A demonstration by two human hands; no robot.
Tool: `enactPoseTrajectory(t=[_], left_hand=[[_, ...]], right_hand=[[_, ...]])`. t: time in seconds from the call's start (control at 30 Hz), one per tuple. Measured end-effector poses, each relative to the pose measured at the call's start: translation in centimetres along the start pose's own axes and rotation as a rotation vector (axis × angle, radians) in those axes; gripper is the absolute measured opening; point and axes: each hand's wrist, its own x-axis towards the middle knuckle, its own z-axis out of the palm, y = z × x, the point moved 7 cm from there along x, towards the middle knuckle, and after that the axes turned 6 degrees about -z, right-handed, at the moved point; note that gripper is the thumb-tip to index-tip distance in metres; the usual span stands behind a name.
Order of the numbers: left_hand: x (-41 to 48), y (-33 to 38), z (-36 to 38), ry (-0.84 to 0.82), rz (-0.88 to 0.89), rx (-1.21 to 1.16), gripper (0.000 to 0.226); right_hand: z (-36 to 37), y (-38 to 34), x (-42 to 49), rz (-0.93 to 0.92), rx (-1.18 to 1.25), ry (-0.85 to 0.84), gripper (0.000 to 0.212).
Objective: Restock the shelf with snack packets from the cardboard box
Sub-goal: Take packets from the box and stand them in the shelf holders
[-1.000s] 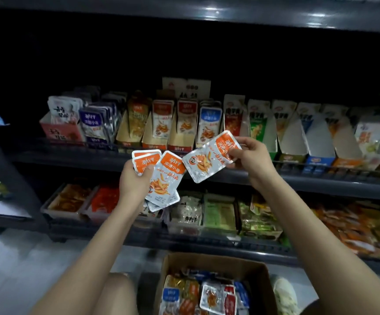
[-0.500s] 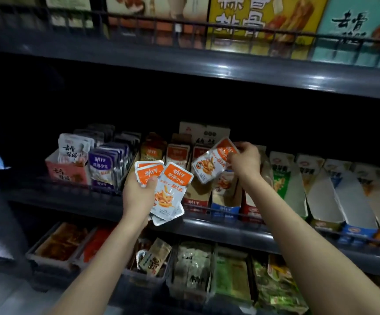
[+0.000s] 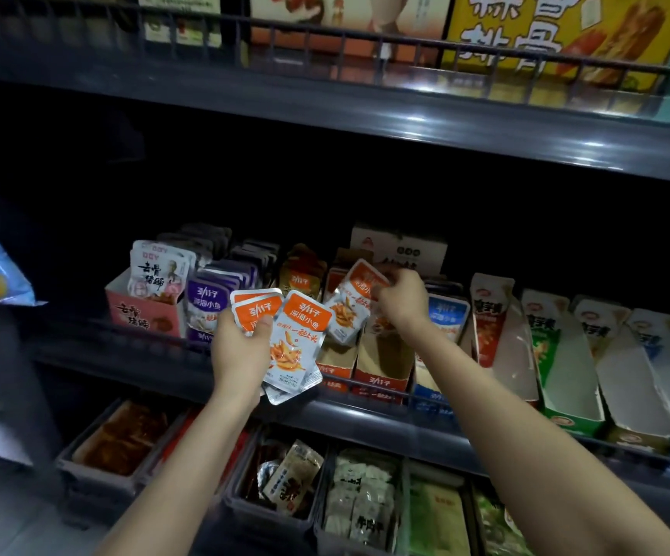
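The snack packets are flat silver foil pouches with an orange band across the top, white lettering, and a picture of orange-brown strips below.

A fanned stack of orange-topped foil packets [image 3: 291, 347] sits in the left hand [image 3: 239, 349], held up in front of the dark grey metal middle shelf [image 3: 365, 413]. The thumb presses across the face of the fan near its upper left, and the other fingers curl behind it, out of sight. The front packet juts right and down past the thumb.

The right hand [image 3: 403, 300] pinches a single orange-topped foil packet [image 3: 351, 302] at its upper right corner, with the fingertips bunched tight around that corner. This packet hangs tilted down and to the left of those fingertips. It is over the open top of a tall orange-and-brown cardboard display carton [image 3: 383, 355] standing on the shelf. Both forearms reach up from below. The right one stretches further in, with its wrist bent downward.

Just right of the right knuckles stands a blue-fronted carton of blue-topped packets [image 3: 447, 315]. Behind the fingertips sits a white cardboard box [image 3: 399, 246]. Left of the left fingers is a row of purple-topped foil packets [image 3: 209, 298]. A low wire rail [image 3: 365, 385] runs along the shelf's front edge, beneath the pinched packet. Above both sets of fingers, dark open space rises to the underside of the upper grey shelf [image 3: 405, 118].
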Motion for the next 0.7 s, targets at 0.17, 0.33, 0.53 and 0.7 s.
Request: enactPoseTrajectory(t=[0.17, 0.33, 0.53, 0.7], left_hand=[[0.9, 0.0, -1.2, 0.022, -0.001, -0.014, 0.013], [1.3, -0.3, -1.4, 0.024, -0.014, -0.016, 0.013], [1.3, -0.5, -1.4, 0.027, -0.013, -0.035, 0.013], [1.2, -0.4, -1.2, 0.02, -0.004, -0.019, 0.016]], right_hand=[[2.4, -0.7, 1.1, -0.118, -0.21, -0.1, 0.027], [3.7, -0.7, 1.9, -0.206, -0.423, -0.193, 0.033], [4.3, -0.6, 2.1, -0.266, -0.527, -0.111, 0.024], [4.1, -1.4, 1.6, -0.334, -0.581, -0.041, 0.019]])
